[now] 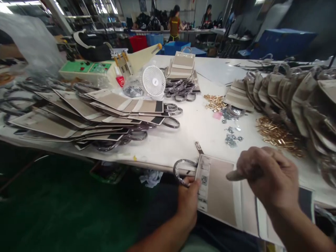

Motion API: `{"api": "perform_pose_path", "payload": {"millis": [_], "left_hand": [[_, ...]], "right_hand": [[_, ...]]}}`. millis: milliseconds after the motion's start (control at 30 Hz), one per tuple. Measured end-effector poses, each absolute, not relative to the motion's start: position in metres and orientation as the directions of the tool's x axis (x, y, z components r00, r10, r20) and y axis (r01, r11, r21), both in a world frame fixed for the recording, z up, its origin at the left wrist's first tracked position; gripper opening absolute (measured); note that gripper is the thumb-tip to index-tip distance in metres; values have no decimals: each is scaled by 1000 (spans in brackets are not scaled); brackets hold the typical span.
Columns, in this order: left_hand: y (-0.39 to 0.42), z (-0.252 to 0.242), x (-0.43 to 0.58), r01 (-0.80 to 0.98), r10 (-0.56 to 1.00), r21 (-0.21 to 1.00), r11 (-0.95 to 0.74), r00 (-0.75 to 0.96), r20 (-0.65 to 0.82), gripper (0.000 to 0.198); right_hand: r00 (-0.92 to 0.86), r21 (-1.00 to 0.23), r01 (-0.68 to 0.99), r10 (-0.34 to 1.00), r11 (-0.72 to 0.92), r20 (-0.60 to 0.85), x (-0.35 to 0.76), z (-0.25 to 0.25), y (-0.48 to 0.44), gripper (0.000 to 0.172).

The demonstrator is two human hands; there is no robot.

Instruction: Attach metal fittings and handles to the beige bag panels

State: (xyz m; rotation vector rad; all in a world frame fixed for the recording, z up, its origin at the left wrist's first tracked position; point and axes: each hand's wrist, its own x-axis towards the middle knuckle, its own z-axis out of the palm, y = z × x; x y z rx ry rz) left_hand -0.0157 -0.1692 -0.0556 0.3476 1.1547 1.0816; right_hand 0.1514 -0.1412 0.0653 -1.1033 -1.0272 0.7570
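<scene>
A flat beige bag panel (222, 189) with a looped, plastic-wrapped handle (181, 164) lies at the table's front edge, partly over my lap. My left hand (189, 196) pinches its left edge by the foot of the handle, thumb on top. Beside that thumb is a small metal plate (204, 180) on the panel's pale strip. Above the panel's middle hovers my right hand (270, 175), its fingers curled and one digit pointing left. Whatever those curled fingers may hold is hidden. A dark strap tab (198, 147) sticks out from the panel's top corner.
Stacked bag panels (105, 108) cover the left side; more bags (283, 91) stand at right. Gold-coloured metal pieces (278, 134) and small grey plates (231, 140) lie loose on the table (189, 140). A white fan (154, 81) stands behind. Two people work far back.
</scene>
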Motion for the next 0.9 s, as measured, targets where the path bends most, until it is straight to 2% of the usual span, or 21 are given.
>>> {"api": "perform_pose_path", "payload": {"millis": [33, 100, 267, 367, 433, 600, 700, 800, 900], "left_hand": [[-170, -57, -12, -516, 824, 708, 482, -6, -566, 46], [-171, -58, -8, -530, 822, 701, 477, -12, -569, 45], [-170, -54, -6, -555, 809, 680, 479, -22, -587, 50], [-168, -49, -6, -571, 790, 656, 494, -21, -613, 53], [-167, -46, -5, -570, 778, 650, 502, -29, -627, 51], [-166, -43, -7, -560, 772, 643, 523, -7, -635, 44], [-166, -45, -11, -555, 778, 635, 537, 37, -627, 46], [-166, -46, -14, -535, 798, 662, 525, 40, -601, 50], [-166, -45, -14, -515, 819, 700, 494, 6, -574, 51]], "right_hand": [[366, -937, -145, 897, 317, 247, 143, 60, -143, 39], [404, -897, -312, 898, 312, 172, 130, 45, -140, 42], [554, -864, -390, 831, 320, 57, 123, 14, -130, 43], [571, -871, -350, 816, 344, 93, 122, 9, -134, 42], [546, -884, -281, 820, 373, 173, 116, 8, -140, 41], [322, -904, 18, 853, 428, 410, 95, 7, -148, 38], [188, -934, 150, 919, 323, 348, 93, 10, -140, 41], [220, -966, 80, 941, 246, 258, 98, 17, -128, 46], [209, -959, 31, 936, 282, 282, 98, 26, -123, 49]]}}
